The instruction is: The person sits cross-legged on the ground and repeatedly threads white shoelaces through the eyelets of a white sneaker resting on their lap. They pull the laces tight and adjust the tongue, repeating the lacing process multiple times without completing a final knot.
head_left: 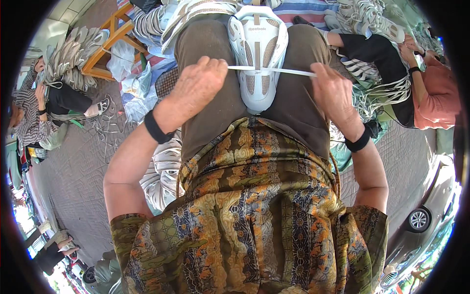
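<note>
A white and grey-beige shoe upper (259, 44) lies lengthwise between my thighs, its rounded toe toward me. Across its middle runs a flat white shoelace (293, 72), stretched nearly straight from side to side. My left hand (199, 81) pinches one end of the lace in closed fingers, to the left of the upper. Closed on the other end, my right hand (334, 90) is over my right thigh. Where the lace crosses the upper, it seems to pass through or over the toe end of the tongue; the exact threading is too small to tell.
Bundled shoe uppers (73, 54) and a wooden stool (105, 49) are at the left. Another person (435, 93) sits at the right beside loose white laces (379, 95); one more person (34, 108) sits at the far left. Striped sheeting (316, 18) lies ahead.
</note>
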`<state>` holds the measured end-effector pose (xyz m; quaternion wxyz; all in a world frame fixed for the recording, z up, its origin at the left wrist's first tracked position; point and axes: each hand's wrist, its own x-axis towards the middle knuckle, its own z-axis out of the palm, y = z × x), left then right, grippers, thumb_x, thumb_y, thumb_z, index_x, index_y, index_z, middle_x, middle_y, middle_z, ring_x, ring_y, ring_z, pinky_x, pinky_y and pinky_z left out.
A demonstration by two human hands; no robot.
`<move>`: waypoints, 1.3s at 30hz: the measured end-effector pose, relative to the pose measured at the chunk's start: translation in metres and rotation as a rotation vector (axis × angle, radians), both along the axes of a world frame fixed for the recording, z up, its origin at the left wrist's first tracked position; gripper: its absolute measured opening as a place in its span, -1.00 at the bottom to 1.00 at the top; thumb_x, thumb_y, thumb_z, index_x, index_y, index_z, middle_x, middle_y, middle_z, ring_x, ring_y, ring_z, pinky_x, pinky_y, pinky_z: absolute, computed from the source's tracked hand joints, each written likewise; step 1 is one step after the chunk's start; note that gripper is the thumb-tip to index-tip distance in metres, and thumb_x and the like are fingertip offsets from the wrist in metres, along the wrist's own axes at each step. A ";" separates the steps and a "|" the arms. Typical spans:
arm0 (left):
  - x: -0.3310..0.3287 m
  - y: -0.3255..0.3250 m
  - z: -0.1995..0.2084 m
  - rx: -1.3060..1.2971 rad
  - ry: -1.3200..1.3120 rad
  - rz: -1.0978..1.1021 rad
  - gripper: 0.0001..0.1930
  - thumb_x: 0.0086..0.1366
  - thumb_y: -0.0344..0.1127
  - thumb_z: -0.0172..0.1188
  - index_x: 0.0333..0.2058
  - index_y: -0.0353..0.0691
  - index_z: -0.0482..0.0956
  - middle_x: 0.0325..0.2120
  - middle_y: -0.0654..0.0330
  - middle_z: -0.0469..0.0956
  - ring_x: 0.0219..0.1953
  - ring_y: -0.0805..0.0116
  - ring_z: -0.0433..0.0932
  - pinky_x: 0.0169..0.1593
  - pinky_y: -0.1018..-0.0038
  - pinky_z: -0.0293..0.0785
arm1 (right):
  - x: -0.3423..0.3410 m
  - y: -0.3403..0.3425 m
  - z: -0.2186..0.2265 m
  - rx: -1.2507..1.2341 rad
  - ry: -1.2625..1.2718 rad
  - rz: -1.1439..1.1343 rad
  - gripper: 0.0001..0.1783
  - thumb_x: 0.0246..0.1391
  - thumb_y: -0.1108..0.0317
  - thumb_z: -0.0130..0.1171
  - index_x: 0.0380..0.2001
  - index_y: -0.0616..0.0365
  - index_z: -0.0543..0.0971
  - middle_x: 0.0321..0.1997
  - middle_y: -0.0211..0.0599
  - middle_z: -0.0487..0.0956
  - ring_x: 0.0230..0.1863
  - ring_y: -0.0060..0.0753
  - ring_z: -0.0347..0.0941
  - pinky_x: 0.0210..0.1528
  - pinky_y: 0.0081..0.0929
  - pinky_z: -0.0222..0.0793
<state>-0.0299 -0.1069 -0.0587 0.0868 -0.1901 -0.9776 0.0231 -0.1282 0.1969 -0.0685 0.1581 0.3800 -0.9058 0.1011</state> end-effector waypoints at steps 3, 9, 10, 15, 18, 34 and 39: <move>0.010 -0.022 0.006 -0.040 0.100 -0.037 -0.87 0.06 -0.51 0.08 -0.37 -0.28 0.39 -0.52 0.16 0.44 -0.38 0.26 0.49 -0.37 0.42 0.51 | -0.012 0.027 0.003 0.014 0.100 -0.051 -0.85 -0.06 0.45 0.10 -0.35 0.07 0.42 -0.40 -0.28 0.51 -0.33 -0.18 0.54 -0.43 -0.28 0.45; 0.055 -0.079 0.004 -0.046 0.181 0.146 -0.78 0.03 -0.56 0.08 -0.30 -0.21 0.40 -0.51 0.18 0.44 -0.39 0.24 0.51 -0.38 0.37 0.49 | -0.027 0.102 0.002 0.088 0.150 -0.301 -0.82 -0.02 0.59 -0.06 -0.31 0.15 0.40 -0.32 -0.15 0.50 -0.24 0.00 0.51 -0.29 -0.15 0.44; 0.064 -0.091 0.002 -0.065 0.196 0.184 -0.78 0.03 -0.56 0.08 -0.30 -0.20 0.40 -0.52 0.17 0.45 -0.41 0.23 0.51 -0.39 0.36 0.49 | -0.029 0.119 0.001 0.120 0.106 -0.382 -0.85 0.02 0.57 -0.09 -0.31 0.15 0.40 -0.30 -0.12 0.49 -0.22 0.06 0.49 -0.27 -0.10 0.42; 0.111 -0.146 -0.010 -0.104 0.147 0.415 -0.80 0.08 -0.58 0.04 -0.29 -0.20 0.40 -0.55 0.09 0.47 -0.50 0.12 0.54 -0.43 0.29 0.48 | -0.023 0.208 -0.006 0.228 0.041 -0.601 -0.86 0.09 0.52 -0.12 -0.26 0.17 0.37 -0.26 -0.04 0.49 -0.23 0.18 0.47 -0.26 0.03 0.39; 0.144 -0.191 -0.024 -0.157 0.151 0.516 -0.81 0.12 -0.57 0.02 -0.27 -0.21 0.41 -0.56 0.05 0.47 -0.52 0.04 0.55 -0.45 0.24 0.48 | -0.009 0.270 -0.013 0.260 0.033 -0.732 -0.84 0.15 0.48 -0.16 -0.22 0.17 0.39 -0.25 0.06 0.53 -0.20 0.22 0.49 -0.26 0.07 0.37; 0.305 -0.374 -0.024 -0.283 0.105 1.239 -0.76 0.25 -0.37 -0.03 -0.10 -0.20 0.40 -0.45 -0.20 0.57 -0.38 -0.19 0.58 -0.37 0.00 0.46 | 0.088 0.503 -0.008 0.145 0.042 -1.262 -0.66 0.02 0.39 -0.10 -0.14 0.10 0.54 -0.25 0.12 0.61 -0.18 0.17 0.54 -0.14 -0.03 0.39; 0.378 -0.401 0.001 -0.277 0.265 1.417 -0.71 0.26 -0.37 -0.11 -0.08 -0.24 0.46 -0.43 -0.26 0.57 -0.34 -0.25 0.57 -0.32 -0.05 0.43 | 0.119 0.550 0.011 0.160 0.105 -1.400 -0.63 -0.05 0.35 -0.09 -0.16 0.08 0.57 -0.27 0.04 0.63 -0.19 0.11 0.56 -0.14 -0.06 0.41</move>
